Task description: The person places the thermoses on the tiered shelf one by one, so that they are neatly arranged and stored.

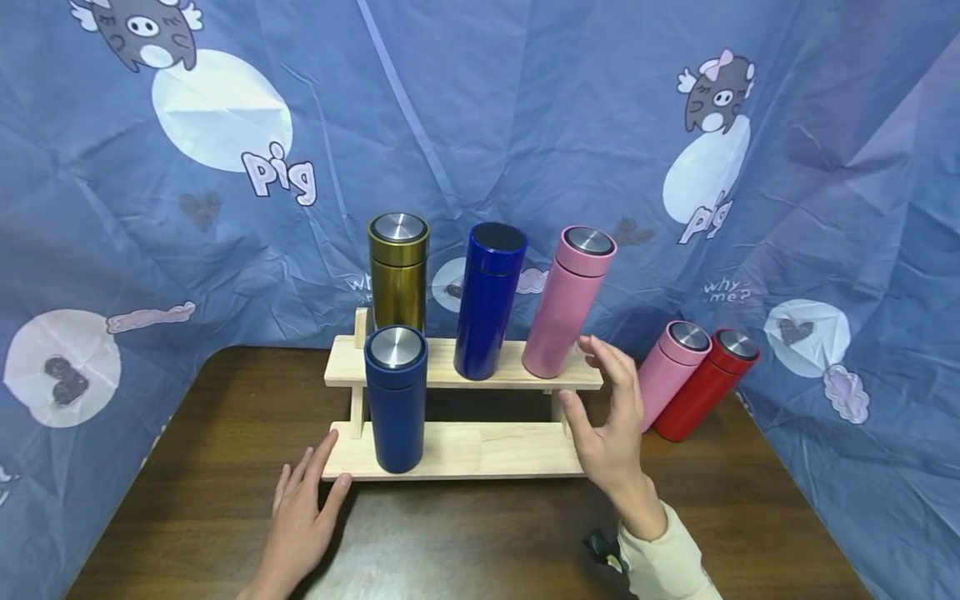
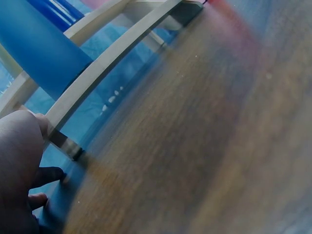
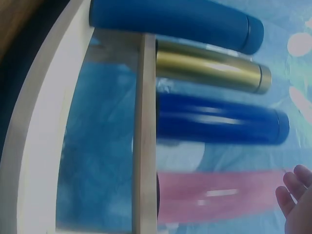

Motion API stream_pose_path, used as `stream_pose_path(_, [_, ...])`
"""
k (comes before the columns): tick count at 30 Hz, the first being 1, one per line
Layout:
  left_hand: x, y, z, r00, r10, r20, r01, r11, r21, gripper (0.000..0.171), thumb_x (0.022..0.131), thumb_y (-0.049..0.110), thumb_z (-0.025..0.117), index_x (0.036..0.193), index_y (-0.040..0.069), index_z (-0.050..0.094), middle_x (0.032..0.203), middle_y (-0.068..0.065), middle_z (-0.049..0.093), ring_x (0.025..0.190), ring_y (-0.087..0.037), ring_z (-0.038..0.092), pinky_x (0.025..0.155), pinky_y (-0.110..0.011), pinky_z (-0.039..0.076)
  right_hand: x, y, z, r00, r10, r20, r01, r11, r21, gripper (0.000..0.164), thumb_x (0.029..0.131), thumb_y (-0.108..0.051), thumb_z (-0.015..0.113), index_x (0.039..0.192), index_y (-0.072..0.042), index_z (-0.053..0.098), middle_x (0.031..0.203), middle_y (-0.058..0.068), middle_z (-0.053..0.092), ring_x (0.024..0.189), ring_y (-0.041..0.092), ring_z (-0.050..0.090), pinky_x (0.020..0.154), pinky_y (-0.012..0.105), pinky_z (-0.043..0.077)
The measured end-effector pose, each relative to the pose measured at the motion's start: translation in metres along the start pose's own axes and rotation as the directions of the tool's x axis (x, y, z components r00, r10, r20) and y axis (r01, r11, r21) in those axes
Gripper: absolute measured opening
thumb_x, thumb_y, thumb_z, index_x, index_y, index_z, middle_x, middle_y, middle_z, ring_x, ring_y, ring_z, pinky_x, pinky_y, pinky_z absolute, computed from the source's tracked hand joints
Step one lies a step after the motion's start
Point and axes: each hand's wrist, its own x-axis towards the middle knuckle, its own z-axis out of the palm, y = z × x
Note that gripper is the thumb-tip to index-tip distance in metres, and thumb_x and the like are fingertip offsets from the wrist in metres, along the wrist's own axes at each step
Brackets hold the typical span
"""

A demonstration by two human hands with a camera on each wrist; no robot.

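A two-step wooden rack (image 1: 495,450) stands on the table. On its upper step are a gold bottle (image 1: 399,292), a glossy blue bottle (image 1: 489,308) and a pink bottle (image 1: 566,308), all upright. A matte navy bottle (image 1: 397,408) stands at the left of the lower step. My left hand (image 1: 300,517) touches the rack's lower left corner with fingers spread. Just right of the upright pink bottle is my right hand (image 1: 615,425), its thumb and fingers apart with nothing between them. In the right wrist view its fingertips (image 3: 294,185) appear near that pink bottle (image 3: 219,195).
At the right, a second pink bottle (image 1: 671,375) and a red bottle (image 1: 708,387) stand side by side on the brown table (image 1: 465,542). Blue printed cloth (image 1: 487,108) hangs behind and beside the table. A small black object (image 1: 603,550) is by the right sleeve.
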Motion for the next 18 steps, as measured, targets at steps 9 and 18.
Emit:
stream_pose_path(9, [0.0, -0.001, 0.001, 1.0, 0.006, -0.007, -0.006, 1.0, -0.001, 0.061, 0.113, 0.026, 0.064, 0.169, 0.013, 0.044, 0.161, -0.029, 0.056, 0.147, -0.066, 0.046, 0.127, -0.077, 0.018, -0.002, 0.017, -0.037, 0.994, 0.029, -0.104, -0.042, 0.991, -0.124, 0.071, 0.107, -0.042, 0.074, 0.14, 0.019, 0.057, 0.129, 0.038, 0.065, 0.134, 0.016, 0.063, 0.115, 0.029, 0.049])
stream_pose_path(18, [0.0, 0.0, 0.001, 1.0, 0.003, -0.001, -0.003, 1.0, 0.004, 0.06, 0.113, 0.026, 0.063, 0.169, 0.013, 0.043, 0.161, -0.03, 0.055, 0.147, -0.066, 0.045, 0.127, -0.077, 0.017, -0.003, 0.04, -0.077, 0.978, 0.087, -0.188, -0.131, 0.964, -0.232, 0.059, 0.098, -0.02, 0.076, 0.145, 0.012, 0.059, 0.133, 0.033, 0.066, 0.131, 0.016, 0.063, 0.113, 0.029, 0.049])
